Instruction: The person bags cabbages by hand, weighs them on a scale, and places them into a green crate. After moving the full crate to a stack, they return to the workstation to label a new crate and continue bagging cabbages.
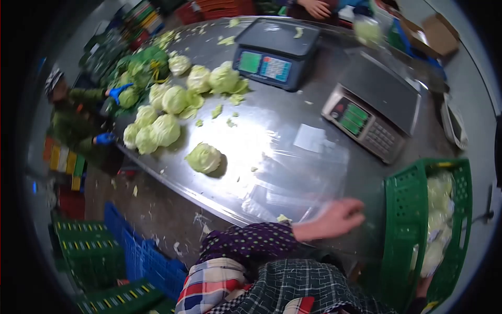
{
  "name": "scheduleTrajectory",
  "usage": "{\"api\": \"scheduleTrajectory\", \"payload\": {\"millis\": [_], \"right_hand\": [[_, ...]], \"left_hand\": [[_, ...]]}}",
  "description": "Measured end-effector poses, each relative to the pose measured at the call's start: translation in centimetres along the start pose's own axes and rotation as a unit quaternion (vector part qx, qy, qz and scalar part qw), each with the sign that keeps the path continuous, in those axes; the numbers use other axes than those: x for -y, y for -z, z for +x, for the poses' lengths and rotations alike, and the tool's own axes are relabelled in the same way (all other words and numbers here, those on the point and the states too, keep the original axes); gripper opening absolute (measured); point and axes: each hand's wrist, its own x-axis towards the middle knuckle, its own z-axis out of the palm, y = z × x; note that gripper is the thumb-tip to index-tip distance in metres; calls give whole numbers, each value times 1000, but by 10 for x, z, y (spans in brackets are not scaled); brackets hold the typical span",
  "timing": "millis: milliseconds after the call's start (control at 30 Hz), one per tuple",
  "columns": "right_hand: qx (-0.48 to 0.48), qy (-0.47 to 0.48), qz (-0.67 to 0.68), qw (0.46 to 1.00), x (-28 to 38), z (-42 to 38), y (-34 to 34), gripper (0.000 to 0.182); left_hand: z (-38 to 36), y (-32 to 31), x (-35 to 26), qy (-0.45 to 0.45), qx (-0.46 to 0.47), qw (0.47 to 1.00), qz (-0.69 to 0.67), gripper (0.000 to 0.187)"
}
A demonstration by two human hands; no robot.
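My left hand [334, 220], at the end of a dotted purple sleeve, reaches over the near table edge with bent fingers, slightly blurred, and I see nothing in it. Just left of it lie clear plastic bags [308, 175], flat on the metal table [251, 118]. Only part of my right hand [423, 287] shows, low at the near end of a green crate [405, 220]; its fingers are hidden. Inside that crate are bagged pale green heads [438, 209]. A single lettuce head [204, 158] sits apart on the table, left of the bags.
Several lettuce heads [166, 130] cluster at the table's left. Two scales [277, 52] stand toward the back and right. At the left, a co-worker in blue gloves [123, 94] holds a head; another person's hand [316, 8] shows at the back. Crates [151, 264] stand lower left.
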Motion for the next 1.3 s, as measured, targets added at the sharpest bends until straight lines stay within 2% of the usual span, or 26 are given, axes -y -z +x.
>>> {"api": "scheduleTrajectory", "payload": {"millis": [67,133,200,233,267,300,333,367,433,467,500,533,567,600,633,733,800,833,867,933,1000,1033,1133,1233,1267,1300], "right_hand": [[-96,99,-247,959,16,16,32,53],[-196,227,-469,831,50,3,28,52],[-256,332,-537,732,77,-28,-29,51],[-292,366,-528,708,82,-37,-68,50],[-329,398,-518,683,87,-46,-107,49],[-209,459,-504,701,93,37,-76,43],[-74,498,-478,720,98,113,-52,43],[-50,506,-429,747,74,71,-133,44],[18,483,-415,771,34,-55,-320,44],[98,550,-347,754,-2,-80,-388,40],[166,443,-343,811,-31,-87,-433,38],[317,369,-329,810,-57,-122,-492,37],[376,327,-354,791,-85,-148,-542,40],[449,201,-330,806,-116,-165,-588,44],[495,189,-380,758,-137,-196,-632,47],[606,0,-274,747,-197,-259,-745,59],[603,-131,-224,754,-233,-295,-804,65],[600,-186,-209,750,-242,-311,-823,67],[684,-231,-97,685,-240,-329,-829,70],[698,-144,-90,696,-256,-324,-841,73],[655,-151,-121,731,-231,-317,-808,74],[612,-163,-151,758,-206,-316,-786,76],[616,-218,0,757,-158,-266,-707,83],[515,-245,95,816,-150,-226,-618,78],[508,-272,164,801,-161,-193,-583,73],[480,-278,199,808,-156,-190,-550,71]], "left_hand": [[-6,72,40,49,-218,972,77,43],[-30,180,42,157,-355,918,75,49],[-68,278,58,198,-524,801,212,58],[-86,331,78,93,-611,730,292,67],[-110,392,102,101,-638,660,385,70],[-121,427,92,174,-690,571,409,75],[-135,463,103,178,-685,512,487,76],[-144,495,117,179,-673,447,561,77],[-143,504,125,203,-639,468,576,76],[-142,502,127,228,-597,487,596,75],[-142,494,123,205,-566,499,624,70],[-137,481,115,186,-526,506,657,68],[-134,466,99,148,-464,583,651,64],[-133,456,85,108,-398,652,637,59],[-133,453,76,104,-395,654,637,59],[-114,463,72,18,-464,638,614,65],[-98,478,102,156,-486,797,322,82],[-86,472,109,170,-428,855,237,87],[-73,463,113,180,-363,902,148,92],[-63,450,90,168,-362,890,220,89],[-61,433,50,174,-358,892,213,84],[-63,416,21,112,-349,900,235,80],[-75,353,-31,-72,-269,933,230,73],[-70,283,-23,-29,-111,993,-7,68],[-60,265,-5,-32,-83,996,-17,68],[-51,246,19,-86,-146,975,143,66]]}}
